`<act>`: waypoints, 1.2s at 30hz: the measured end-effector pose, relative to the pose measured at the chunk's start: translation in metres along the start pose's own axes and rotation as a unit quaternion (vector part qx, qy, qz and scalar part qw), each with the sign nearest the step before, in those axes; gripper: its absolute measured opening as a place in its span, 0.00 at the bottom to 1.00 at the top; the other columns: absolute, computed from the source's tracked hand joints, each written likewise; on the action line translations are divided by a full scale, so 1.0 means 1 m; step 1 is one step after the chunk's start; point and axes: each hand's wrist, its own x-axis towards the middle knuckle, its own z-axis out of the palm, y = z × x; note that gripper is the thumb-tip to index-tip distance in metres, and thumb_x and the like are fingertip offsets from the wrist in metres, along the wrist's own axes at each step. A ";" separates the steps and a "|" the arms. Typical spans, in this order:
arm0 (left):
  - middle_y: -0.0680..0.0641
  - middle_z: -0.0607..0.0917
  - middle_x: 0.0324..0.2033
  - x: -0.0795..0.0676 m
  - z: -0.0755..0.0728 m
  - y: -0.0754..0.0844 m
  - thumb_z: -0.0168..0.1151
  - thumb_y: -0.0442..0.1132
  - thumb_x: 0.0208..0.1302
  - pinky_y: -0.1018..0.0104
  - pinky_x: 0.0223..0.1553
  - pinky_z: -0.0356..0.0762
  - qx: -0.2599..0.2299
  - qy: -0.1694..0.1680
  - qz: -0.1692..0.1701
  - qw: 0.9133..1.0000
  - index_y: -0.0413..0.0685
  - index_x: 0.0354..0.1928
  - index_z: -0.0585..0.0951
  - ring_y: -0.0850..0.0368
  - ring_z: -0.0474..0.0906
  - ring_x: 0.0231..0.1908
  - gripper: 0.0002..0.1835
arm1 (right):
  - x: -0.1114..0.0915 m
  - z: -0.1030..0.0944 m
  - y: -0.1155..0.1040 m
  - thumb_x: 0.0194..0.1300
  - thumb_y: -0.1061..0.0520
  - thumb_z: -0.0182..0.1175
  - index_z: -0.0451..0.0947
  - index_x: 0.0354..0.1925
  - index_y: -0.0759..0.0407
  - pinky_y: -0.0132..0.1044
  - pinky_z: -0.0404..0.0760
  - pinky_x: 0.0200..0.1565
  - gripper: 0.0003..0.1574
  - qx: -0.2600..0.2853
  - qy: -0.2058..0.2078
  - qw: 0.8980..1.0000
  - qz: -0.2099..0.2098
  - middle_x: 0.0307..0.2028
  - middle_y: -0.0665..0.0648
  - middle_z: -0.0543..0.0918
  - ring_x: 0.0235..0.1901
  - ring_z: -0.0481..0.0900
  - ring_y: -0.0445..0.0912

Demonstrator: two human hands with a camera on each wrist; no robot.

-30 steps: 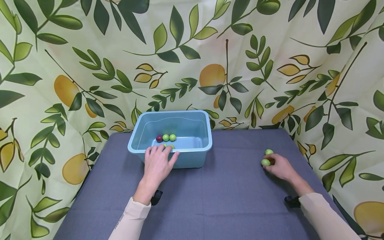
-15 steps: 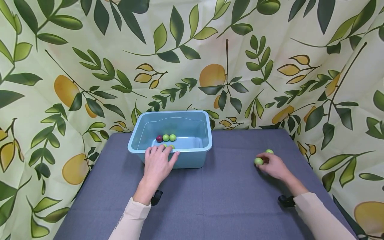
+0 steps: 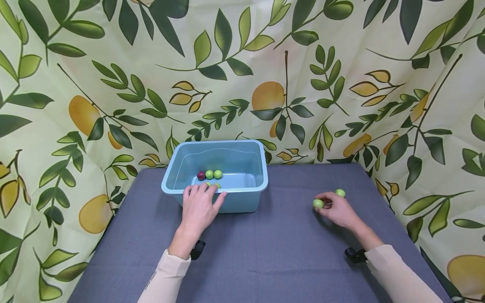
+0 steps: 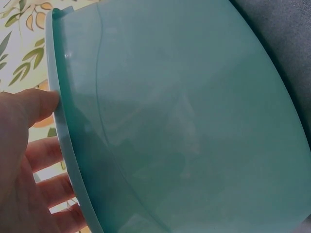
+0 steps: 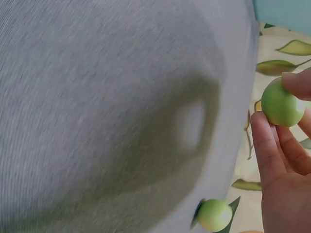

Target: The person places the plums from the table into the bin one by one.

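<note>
My left hand (image 3: 199, 207) rests on the near rim of a light blue plastic bin (image 3: 242, 202); its fingers lie over the rim and their tips are hidden. In the left wrist view, the thumb (image 4: 46, 104) touches the rim's edge. Inside the bin lie a dark red ball (image 3: 201, 175) and several green balls (image 3: 217, 174), some partly hidden by the near wall and fingers. My right hand (image 3: 339, 210) pinches a small, smooth green ball (image 5: 282, 104) between thumb and fingers, above the table at the right. Behind this hand, another green ball (image 3: 340, 192) lies on the cloth.
A dark grey-blue cloth (image 3: 261, 252) covers the table. The bin stands at the back, left of centre, close to a leaf-and-fruit patterned curtain (image 3: 227, 38). That curtain also hangs along both sides.
My right hand has moved left across the table with the green ball in its fingers, away from the ball left on the cloth. The left hand has stayed on the bin's rim.
</note>
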 end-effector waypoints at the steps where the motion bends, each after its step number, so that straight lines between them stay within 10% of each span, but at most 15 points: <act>1: 0.42 0.86 0.42 0.000 0.000 0.000 0.66 0.53 0.68 0.41 0.56 0.69 0.000 0.000 0.000 1.000 0.47 0.49 0.88 0.40 0.78 0.45 0.18 | 0.000 0.001 -0.002 0.61 0.63 0.70 0.82 0.51 0.68 0.39 0.81 0.43 0.20 0.003 0.000 1.000 -0.002 0.44 0.62 0.84 0.40 0.82 0.50; 36: 0.42 0.86 0.41 -0.001 0.000 0.000 0.66 0.53 0.68 0.41 0.56 0.69 -0.001 0.005 0.000 1.000 0.47 0.48 0.88 0.40 0.79 0.45 0.18 | 0.010 0.027 -0.061 0.61 0.63 0.72 0.81 0.55 0.63 0.38 0.83 0.49 0.23 0.112 0.009 0.993 -0.022 0.50 0.59 0.83 0.46 0.83 0.51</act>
